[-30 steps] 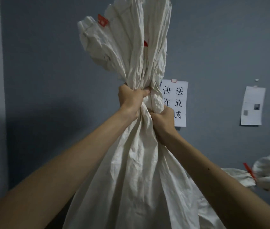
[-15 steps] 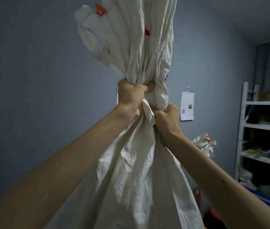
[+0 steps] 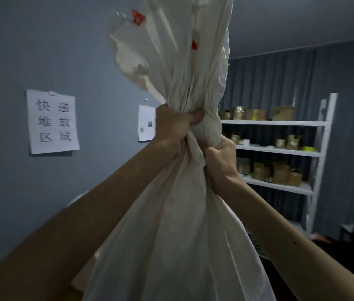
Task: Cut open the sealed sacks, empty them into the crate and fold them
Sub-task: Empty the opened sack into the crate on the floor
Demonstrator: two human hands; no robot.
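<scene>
Raised at centre of frame, soft crumpled white sack point(image 3: 178, 246) bunched mid-length, left hand point(image 3: 171, 129) fisted round the gather, right hand point(image 3: 221, 157) clenched just below; likely light, limp, best gripped at that bunch.

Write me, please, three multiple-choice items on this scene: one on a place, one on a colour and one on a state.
1. Where in the view does the shelf stand from the sack?
A) to its left
B) to its right
C) above it

2. What colour are the tags on the sack?
A) red
B) green
C) blue

3. How is the sack held?
A) by one hand alone
B) by both hands at its bunched neck
C) by nothing; it hangs free

Answers:
1 B: the shelf fills the right of the view.
2 A: red tags show near the sack's top.
3 B: the left hand and the right hand both clench the gathered cloth.
</scene>
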